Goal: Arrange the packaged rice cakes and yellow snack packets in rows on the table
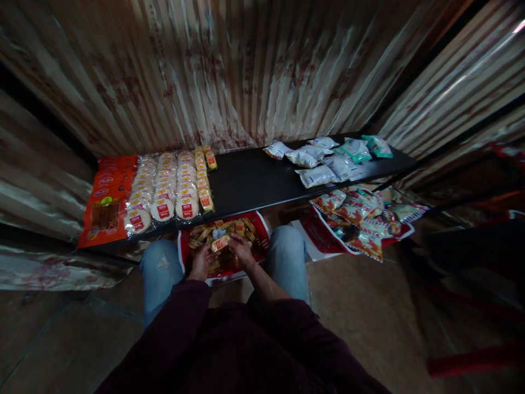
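A small gold-wrapped snack packet (220, 243) with a red and white label lies between my two hands, over a red box (262, 225) of similar gold packets. My left hand (200, 262) is closed at the packet's left end, and my right hand (243, 250) pinches its right end. Loose gold packets (199, 232) fill the box between my knees. On the black shelf (246, 178) above it, a column of gold packets (203, 183) stands beside rows of round white crackers (187, 191) in clear wrap.
Flat orange packs (109, 191) lie at the shelf's left end. Silver-white bags (318, 176) and green-and-white bags (353, 149) lie on its right part. Below right, a red box (322, 232) overflows with snack bags (365, 213). A pleated curtain (229, 71) hangs behind.
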### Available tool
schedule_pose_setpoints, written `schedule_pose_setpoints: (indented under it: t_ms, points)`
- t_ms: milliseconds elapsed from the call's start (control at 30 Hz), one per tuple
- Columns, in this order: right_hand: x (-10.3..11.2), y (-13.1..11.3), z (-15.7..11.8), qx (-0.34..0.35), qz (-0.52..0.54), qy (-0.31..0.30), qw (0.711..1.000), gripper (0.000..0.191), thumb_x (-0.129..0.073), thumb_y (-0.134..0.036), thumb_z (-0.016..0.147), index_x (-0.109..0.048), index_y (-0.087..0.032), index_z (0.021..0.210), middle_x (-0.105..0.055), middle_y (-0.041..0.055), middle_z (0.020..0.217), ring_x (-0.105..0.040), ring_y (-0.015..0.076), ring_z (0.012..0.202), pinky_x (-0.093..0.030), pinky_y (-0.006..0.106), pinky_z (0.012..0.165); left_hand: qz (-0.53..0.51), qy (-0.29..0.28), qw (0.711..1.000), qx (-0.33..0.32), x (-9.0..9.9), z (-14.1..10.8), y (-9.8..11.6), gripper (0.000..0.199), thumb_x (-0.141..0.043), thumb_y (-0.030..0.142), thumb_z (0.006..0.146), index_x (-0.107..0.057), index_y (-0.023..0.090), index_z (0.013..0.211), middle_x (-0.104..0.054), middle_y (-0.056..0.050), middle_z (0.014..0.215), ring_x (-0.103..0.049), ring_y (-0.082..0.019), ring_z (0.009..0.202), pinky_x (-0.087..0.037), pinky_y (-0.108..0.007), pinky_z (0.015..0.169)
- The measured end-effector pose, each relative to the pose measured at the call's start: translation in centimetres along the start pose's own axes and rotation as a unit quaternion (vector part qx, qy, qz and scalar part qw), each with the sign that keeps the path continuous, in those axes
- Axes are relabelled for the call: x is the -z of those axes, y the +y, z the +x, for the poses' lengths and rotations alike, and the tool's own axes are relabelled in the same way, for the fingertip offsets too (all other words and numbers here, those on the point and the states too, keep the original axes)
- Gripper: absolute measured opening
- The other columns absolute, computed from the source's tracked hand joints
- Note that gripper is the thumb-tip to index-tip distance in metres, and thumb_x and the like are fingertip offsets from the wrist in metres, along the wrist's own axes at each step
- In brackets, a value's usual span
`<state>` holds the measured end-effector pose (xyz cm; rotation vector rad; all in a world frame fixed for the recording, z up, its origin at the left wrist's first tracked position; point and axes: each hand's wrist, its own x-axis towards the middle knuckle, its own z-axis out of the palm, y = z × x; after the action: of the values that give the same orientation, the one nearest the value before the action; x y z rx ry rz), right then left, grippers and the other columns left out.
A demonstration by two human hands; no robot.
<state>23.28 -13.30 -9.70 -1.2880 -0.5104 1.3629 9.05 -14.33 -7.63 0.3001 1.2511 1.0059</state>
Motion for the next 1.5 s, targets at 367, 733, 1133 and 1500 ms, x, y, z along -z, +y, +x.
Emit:
schedule_pose_setpoints:
  t_ms: [367, 733, 1133, 1500]
  points:
    - [-0.1, 0.4, -0.1, -0.086, 0.027, 0.036, 0.995, 0.033, -0.073, -0.026, 0.045, -0.064, -0.018, 0.076, -0.061, -0.0049, 0.061, -0.052, 0.0083, 0.054, -0.038, 0.021, 0.053, 0.000, -0.004, 0.999, 0.036, 0.4, 0.2, -0.5, 0.019, -0.063, 0.025, 0.080, -0.062, 0.013, 0.095, -0.070, -0.007, 0.076, -0.069, -0.016, 0.064, -0.048, -0.022, 0.057]
    - [-0.8, -0.7, -0.4, -0.116, 0.085, 0.047, 0.989, 0.048, -0.071, -0.025, 0.049, -0.064, -0.020, 0.096, -0.064, -0.0036, 0.068, -0.056, 0.0103, 0.060, -0.045, 0.022, 0.058, 0.010, -0.064, 0.998, -0.001, -0.1, -0.3, -0.4, 0.029, -0.070, 0.023, 0.071, -0.061, 0.016, 0.098, -0.071, -0.004, 0.083, -0.068, -0.015, 0.072, -0.048, -0.024, 0.063]
    - [-0.6, -1.3, -1.4, -0.052, 0.075, 0.059, 0.994, 0.051, -0.076, -0.033, 0.051, -0.057, -0.022, 0.098, -0.056, -0.0083, 0.059, -0.051, 0.0097, 0.052, -0.041, 0.023, 0.053, 0.076, -0.066, 0.995, 0.003, -1.4, -1.8, 0.1, 0.037, -0.074, 0.024, 0.067, -0.063, 0.015, 0.101, -0.071, -0.005, 0.077, -0.067, -0.016, 0.066, -0.046, -0.025, 0.064]
    - [-1.1, -1.5, -1.5, -0.056, 0.050, 0.030, 0.997, 0.042, -0.075, -0.037, 0.051, -0.061, -0.021, 0.088, -0.061, -0.0038, 0.068, -0.055, 0.0118, 0.062, -0.042, 0.024, 0.057, 0.045, -0.062, 0.997, -0.017, -1.4, -2.0, -0.3, 0.030, -0.073, 0.022, 0.068, -0.063, 0.015, 0.095, -0.071, -0.004, 0.078, -0.066, -0.013, 0.066, -0.047, -0.024, 0.064]
